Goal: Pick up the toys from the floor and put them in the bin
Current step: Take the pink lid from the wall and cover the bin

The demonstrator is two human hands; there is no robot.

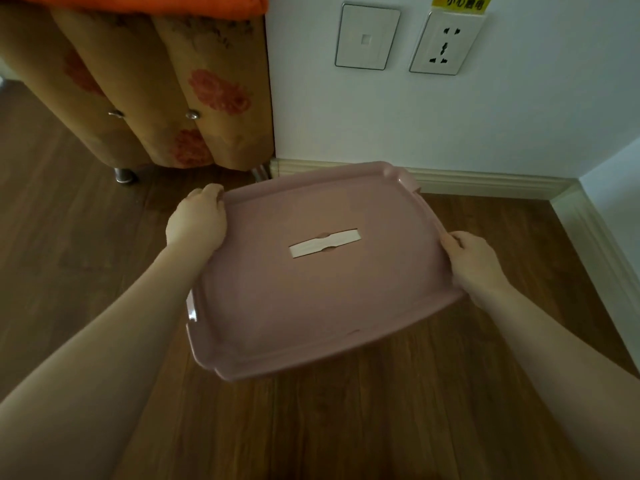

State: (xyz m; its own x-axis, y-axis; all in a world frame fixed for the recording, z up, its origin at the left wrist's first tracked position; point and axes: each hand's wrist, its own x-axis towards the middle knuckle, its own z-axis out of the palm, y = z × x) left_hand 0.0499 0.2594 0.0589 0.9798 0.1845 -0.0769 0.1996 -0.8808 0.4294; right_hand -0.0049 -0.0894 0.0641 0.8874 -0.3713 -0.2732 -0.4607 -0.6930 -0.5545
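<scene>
pink bin lid (311,289), tilted, above floor

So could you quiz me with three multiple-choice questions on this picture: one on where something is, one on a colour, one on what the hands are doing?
1. Where is the wall socket?
A. On the wall above the lid
B. On the floor
C. On the sofa

2. What colour is the lid?
A. Green
B. Dusty pink
C. Black

3. How is the lid held?
A. By one hand only
B. It lies untouched
C. By both hands, one at each side edge

Answers:
1. A, the socket sits on the white wall, beside a blank plate.
2. B, the plastic is pale pink, with a white strip at its centre.
3. C, the left hand and the right hand each grip an opposite edge.
</scene>
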